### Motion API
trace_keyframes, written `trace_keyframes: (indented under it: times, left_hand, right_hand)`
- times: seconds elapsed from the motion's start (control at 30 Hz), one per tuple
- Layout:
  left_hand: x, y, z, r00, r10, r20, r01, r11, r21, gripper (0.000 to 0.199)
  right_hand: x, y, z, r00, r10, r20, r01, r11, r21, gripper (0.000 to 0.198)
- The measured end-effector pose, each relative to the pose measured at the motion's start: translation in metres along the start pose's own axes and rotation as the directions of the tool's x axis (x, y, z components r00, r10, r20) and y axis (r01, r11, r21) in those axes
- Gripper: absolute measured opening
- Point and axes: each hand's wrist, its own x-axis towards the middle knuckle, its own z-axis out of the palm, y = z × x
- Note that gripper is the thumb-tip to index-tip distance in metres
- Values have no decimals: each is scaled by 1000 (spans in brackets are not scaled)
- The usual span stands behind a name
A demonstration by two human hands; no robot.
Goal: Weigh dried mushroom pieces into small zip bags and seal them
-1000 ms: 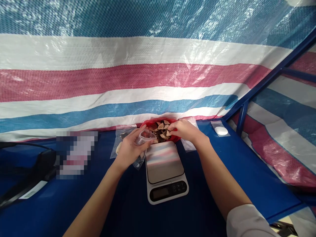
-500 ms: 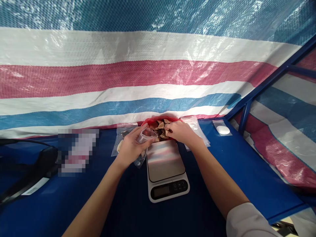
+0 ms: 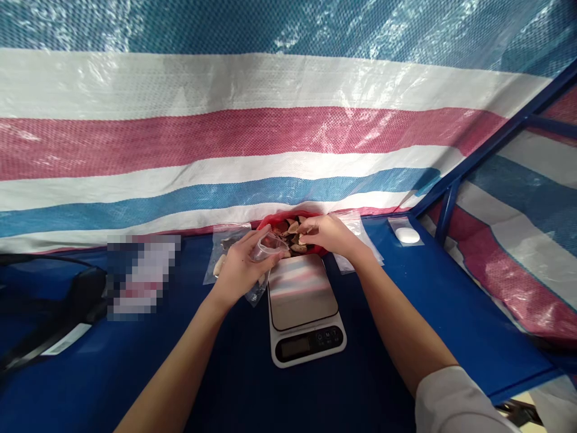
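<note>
A clear plastic cup [image 3: 267,245] is in my left hand [image 3: 241,264], its fingers wrapped round the side and its mouth tilted towards a red bag [image 3: 270,221]. The bag lies open behind the scale and holds many brown, dried slices [image 3: 295,237] with pale faces. My right hand [image 3: 329,233] reaches over the bag's right side, fingertips pinched on a pale-edged dried slice [image 3: 302,239]. In front of the bag stands a white kitchen scale [image 3: 303,294] with a shiny plate and a dark display; nothing lies on the plate.
Zip bags with pieces inside [image 3: 220,264] lie beside my left hand. Flat clear bags [image 3: 356,264] are under my right wrist. Farther right, a white oval object [image 3: 407,235] rests on a small bag. A black strap-like object [image 3: 76,300] is at left. Striped sheeting [image 3: 252,138] closes the back.
My right hand has shifted slightly, and a pale piece now shows at its fingertips. My left hand and the cup have stayed nearly still.
</note>
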Motion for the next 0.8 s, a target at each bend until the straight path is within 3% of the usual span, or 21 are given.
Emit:
trace_keyframes:
  times: [0.2, 0.33, 0.43, 0.6, 0.7, 0.8]
  left_hand:
    - [0, -3, 1, 1000, 19, 19, -19, 999, 41, 65]
    - [-1, 1, 2, 999, 31, 37, -34, 997, 75, 62]
    - [-2, 5, 3, 998, 40, 49, -44, 996, 81, 61]
    - [-1, 10, 6, 995, 69, 69, -72, 997, 36, 54]
    - [-1, 12, 5, 993, 83, 80, -86, 996, 34, 42]
    - [-1, 11, 5, 995, 76, 71, -78, 996, 32, 45]
  right_hand:
    - [-3, -4, -1, 998, -30, -54, 50, 907, 417, 15]
    - [-5, -16, 0, 995, -62, -80, 95, 848, 521, 17]
    - [-7, -28, 1, 993, -88, -79, 115, 871, 478, 14]
    - [-8, -46, 6, 985, -165, -54, 173, 954, 244, 12]
    - [-5, -49, 11, 982, -183, -56, 189, 972, 139, 13]
    - [-3, -48, 17, 982, -180, -53, 184, 978, 94, 11]
